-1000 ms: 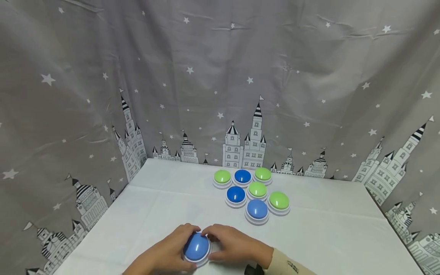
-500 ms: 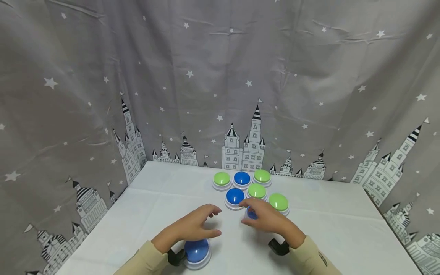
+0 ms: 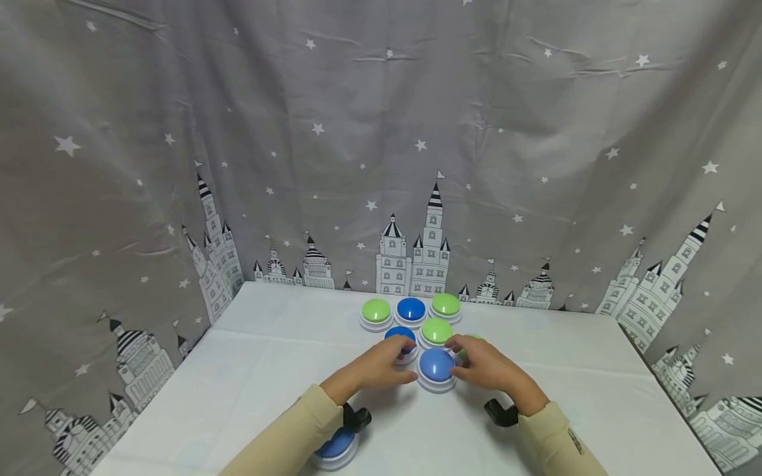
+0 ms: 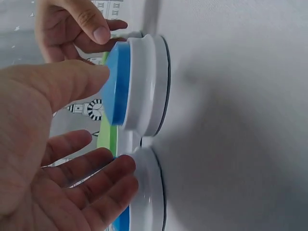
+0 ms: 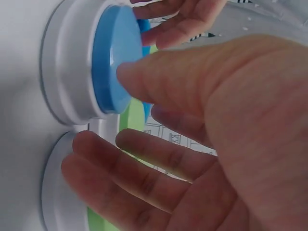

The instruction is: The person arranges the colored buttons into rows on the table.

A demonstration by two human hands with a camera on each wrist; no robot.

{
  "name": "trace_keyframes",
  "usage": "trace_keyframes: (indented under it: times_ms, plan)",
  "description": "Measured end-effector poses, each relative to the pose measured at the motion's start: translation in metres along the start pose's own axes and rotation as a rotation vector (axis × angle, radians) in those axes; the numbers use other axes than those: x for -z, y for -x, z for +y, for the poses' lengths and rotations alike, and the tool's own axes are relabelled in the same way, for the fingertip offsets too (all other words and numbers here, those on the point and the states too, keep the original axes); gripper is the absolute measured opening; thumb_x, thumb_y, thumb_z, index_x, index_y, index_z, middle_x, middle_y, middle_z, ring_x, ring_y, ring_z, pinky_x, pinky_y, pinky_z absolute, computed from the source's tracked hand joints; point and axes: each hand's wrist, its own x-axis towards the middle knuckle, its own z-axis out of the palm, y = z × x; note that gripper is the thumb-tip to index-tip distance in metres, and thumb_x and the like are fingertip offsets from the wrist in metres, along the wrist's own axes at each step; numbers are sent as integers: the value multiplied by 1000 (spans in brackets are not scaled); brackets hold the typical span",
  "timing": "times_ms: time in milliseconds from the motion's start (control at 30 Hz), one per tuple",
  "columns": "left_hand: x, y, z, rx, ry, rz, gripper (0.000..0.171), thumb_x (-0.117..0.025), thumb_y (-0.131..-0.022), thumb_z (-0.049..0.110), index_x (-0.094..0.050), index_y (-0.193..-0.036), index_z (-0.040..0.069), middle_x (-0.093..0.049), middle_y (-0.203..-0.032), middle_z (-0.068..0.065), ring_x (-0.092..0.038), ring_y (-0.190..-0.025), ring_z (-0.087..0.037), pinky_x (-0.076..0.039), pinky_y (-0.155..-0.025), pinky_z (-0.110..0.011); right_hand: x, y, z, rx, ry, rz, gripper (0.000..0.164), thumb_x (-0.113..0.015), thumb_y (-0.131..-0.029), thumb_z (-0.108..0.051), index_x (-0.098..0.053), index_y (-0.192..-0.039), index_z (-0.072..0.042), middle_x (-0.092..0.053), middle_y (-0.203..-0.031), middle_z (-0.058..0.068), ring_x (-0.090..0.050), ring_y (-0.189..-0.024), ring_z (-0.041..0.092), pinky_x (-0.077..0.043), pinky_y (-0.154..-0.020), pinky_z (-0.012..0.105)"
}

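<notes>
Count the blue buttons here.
4: the back button; the next button, partly behind the left hand; the third button by the right hand; the nearest button, partly behind the left sleeve. Others may be hidden.

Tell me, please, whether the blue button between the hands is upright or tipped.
Upright: the blue button has its dome up, base below.

- Light-blue button (image 3: 436,365): domed cap on a round white base, flat on the table (image 3: 553,370), foremost of a cluster near the back edge's middle.
- Dark-blue button (image 3: 397,333): same shape, just beside it towards the left edge, partly covered.
- Green button (image 3: 437,330): just behind, towards the back edge.
- Second green button (image 5: 54,190): towards the right edge, partly hidden.
</notes>
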Motion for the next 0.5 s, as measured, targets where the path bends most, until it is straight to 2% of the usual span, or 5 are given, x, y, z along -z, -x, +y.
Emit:
trace_keyframes:
  times_ms: [167,300,500]
  plan:
    - [-11,-10,1,-32,-2,-5,60,-79,-84,28,-55,-134,6,-60,-120,-5,-59,-108,-19,-49,-92,-29,-5,-2,7,33,30,-2,42,-71,-86,0,-56,-126,0,-64,-117,16,-64,-96,27,-55,-80,41]
    - [-20,-17,2,-42,-74,-13,59,-82,-81,26,-57,-132,11,-62,-114,3,-57,-99,-12,-49,-88,-27,-10,-3,10,71,57,-5,47,-69,-81,7,-55,-126,1,-65,-118,16,-63,-105,30,-54,-86,44]
    - [-29,-26,0,-25,-185,-10,68,-85,-78,31,-53,-136,17,-62,-125,4,-58,-112,-10,-48,-96,-31,-16,-4,8,46,50,-29,61,-81,-77,-2,-52,-130,0,-64,-117,13,-61,-100,22,-53,-87,44]
